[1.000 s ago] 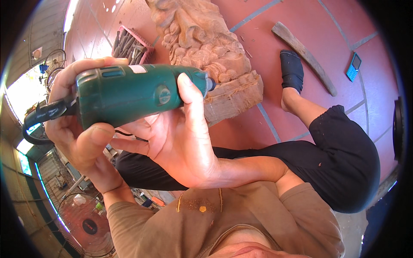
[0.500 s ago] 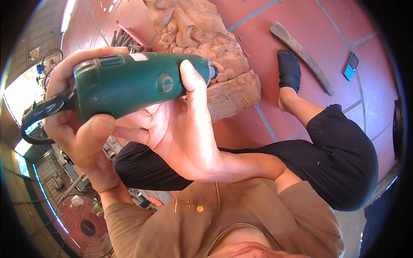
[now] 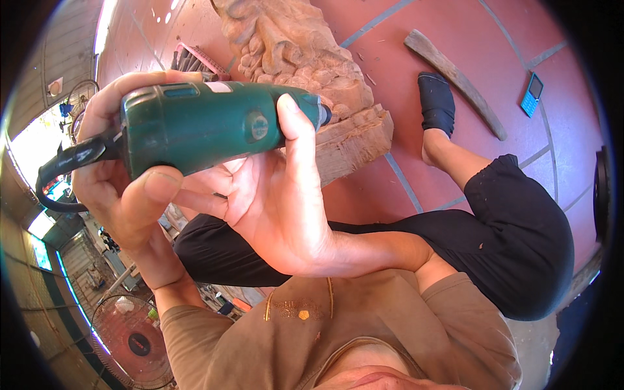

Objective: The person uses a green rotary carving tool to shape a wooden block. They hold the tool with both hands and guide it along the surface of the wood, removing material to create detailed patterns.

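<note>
A green corded rotary tool (image 3: 201,127) is held up lengthwise in both hands, its narrow nose pointing right. My left hand (image 3: 123,214) wraps its rear end, the thumb beneath and the fingers over the top, beside the black cord (image 3: 78,153). With the thumb pressed near the nose, my right hand (image 3: 286,201) grips the front; its other fingers are partly hidden behind the tool. Past the nose is a carved wooden block (image 3: 354,146) with scrolls and rounded bumps. I cannot tell whether the nose touches the wood; any bit is hidden.
A curved wooden stick (image 3: 455,81) lies on the red tiled floor beside my socked foot (image 3: 435,101). Farther right is a blue keypad phone (image 3: 532,95). Behind the tool stands a pink basket (image 3: 205,57) with dark sticks. A fan (image 3: 138,344) stands at lower left.
The tool and both hands have shifted slightly right in the picture. Both grips look the same, and the carved block appears slightly farther left.
</note>
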The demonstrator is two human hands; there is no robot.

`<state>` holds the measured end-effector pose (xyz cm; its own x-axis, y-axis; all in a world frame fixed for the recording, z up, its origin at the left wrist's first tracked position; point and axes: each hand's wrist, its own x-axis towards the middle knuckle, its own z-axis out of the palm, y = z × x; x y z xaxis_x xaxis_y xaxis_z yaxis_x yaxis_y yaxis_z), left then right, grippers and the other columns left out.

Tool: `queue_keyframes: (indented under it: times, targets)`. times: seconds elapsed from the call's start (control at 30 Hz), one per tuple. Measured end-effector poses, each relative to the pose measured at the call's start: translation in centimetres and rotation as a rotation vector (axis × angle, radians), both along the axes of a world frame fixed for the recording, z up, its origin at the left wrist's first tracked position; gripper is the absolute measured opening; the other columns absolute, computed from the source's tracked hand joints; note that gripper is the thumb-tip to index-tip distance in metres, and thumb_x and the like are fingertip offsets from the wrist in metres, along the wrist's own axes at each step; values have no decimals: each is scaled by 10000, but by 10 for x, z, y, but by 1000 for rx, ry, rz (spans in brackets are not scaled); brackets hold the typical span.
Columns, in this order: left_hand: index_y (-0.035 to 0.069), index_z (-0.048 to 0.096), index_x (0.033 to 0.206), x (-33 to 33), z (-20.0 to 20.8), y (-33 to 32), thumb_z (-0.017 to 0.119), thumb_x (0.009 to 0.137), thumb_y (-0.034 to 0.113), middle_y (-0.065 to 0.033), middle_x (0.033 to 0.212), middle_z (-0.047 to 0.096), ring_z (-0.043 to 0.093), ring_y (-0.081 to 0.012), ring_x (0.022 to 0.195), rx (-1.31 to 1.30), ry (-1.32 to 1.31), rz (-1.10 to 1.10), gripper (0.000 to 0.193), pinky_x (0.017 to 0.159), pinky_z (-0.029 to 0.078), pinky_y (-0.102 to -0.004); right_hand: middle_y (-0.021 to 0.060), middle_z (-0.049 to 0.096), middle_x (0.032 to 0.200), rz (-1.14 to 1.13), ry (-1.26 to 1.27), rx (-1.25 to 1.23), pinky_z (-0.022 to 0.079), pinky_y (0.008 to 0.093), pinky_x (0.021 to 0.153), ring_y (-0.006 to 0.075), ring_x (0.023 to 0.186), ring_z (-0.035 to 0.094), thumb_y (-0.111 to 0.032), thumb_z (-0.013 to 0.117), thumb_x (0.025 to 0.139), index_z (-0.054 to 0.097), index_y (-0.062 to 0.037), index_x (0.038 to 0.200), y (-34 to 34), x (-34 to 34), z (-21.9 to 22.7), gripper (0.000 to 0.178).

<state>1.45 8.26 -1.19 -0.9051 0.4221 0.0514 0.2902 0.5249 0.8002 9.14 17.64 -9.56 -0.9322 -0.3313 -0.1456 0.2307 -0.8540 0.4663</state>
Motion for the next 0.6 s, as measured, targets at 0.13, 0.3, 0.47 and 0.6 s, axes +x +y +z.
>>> queue_keyframes:
  times: [0.13, 0.3, 0.47, 0.6]
  targets:
    - [-122, 555, 1164, 0, -3, 4, 831, 667, 378, -202, 1062, 669, 671, -241, 964, 17, -24, -12, 757, 870, 540, -339, 87, 586, 1317, -13, -8, 0, 423, 461, 1023, 220, 1225, 546, -692, 381, 923, 453, -120, 1357, -2, 2, -2, 722]
    - [-118, 552, 1176, -2, -2, -2, 821, 685, 388, -213, 1070, 667, 671, -244, 975, 7, -12, -17, 755, 880, 540, -347, 73, 585, 1320, 11, 15, 1, 420, 458, 1024, 218, 1232, 541, -696, 379, 922, 444, -126, 1365, 0, 0, 0, 724]
    - [-120, 543, 1192, -3, -2, 0, 818, 676, 363, -223, 1082, 666, 671, -249, 981, 0, 6, -27, 758, 890, 538, -349, 70, 587, 1317, -5, 17, 6, 424, 452, 1011, 210, 1230, 540, -696, 385, 921, 439, -134, 1377, 2, -3, -3, 726]
    - [-120, 546, 1188, 1, 8, -3, 815, 671, 346, -224, 1082, 666, 671, -251, 978, -44, 14, 1, 746, 889, 538, -349, 72, 587, 1316, 19, 27, -44, 428, 452, 1005, 207, 1230, 539, -691, 389, 923, 440, -144, 1381, 0, -3, 3, 715]
